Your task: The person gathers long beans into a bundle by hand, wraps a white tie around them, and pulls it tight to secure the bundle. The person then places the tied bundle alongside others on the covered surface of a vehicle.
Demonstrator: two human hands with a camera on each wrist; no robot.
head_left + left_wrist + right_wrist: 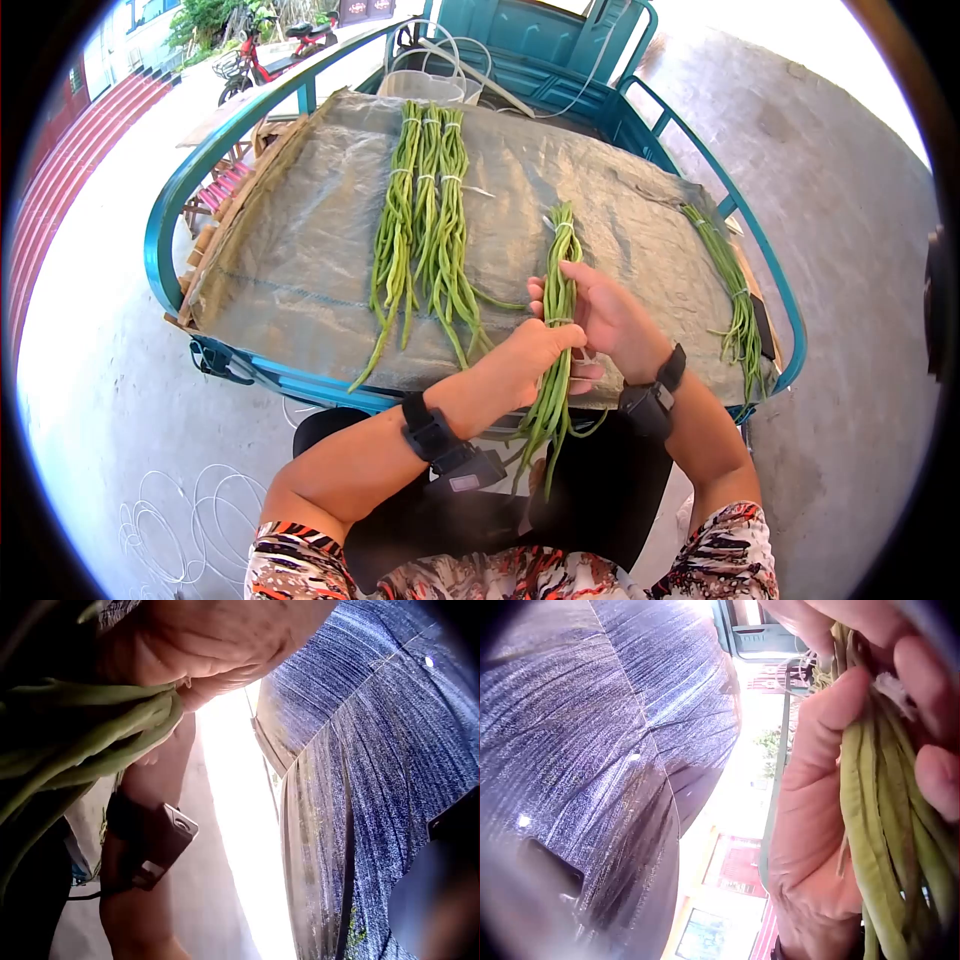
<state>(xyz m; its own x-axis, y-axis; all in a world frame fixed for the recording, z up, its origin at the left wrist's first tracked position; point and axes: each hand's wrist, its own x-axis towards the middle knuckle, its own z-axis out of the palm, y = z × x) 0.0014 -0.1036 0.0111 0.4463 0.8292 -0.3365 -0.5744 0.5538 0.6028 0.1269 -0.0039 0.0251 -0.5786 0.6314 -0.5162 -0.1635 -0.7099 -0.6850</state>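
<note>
A bundle of long green beans (560, 240) hangs upright between the two hands, tied near its top, its loose tails below over the lap. The left hand (535, 360) grips it around the middle, thumb across the front; the right hand (615, 315) holds it from the right, fingertips showing behind its left side. Close up in the right wrist view, the left hand (810, 825) has its thumb on the beans (885, 810) beside a whitish tie, with right-hand fingers at the upper right. Bean tails (97, 742) bend beneath a hand in the left wrist view.
Three tied bean bundles (425, 210) lie left of centre on a plastic-covered cart bed (300, 200). Another bundle (730, 290) is near the right edge. Blue-green rails (165, 220) enclose the bed; clear containers (425, 86) stand behind. Coiled wire (190, 530) is on the ground.
</note>
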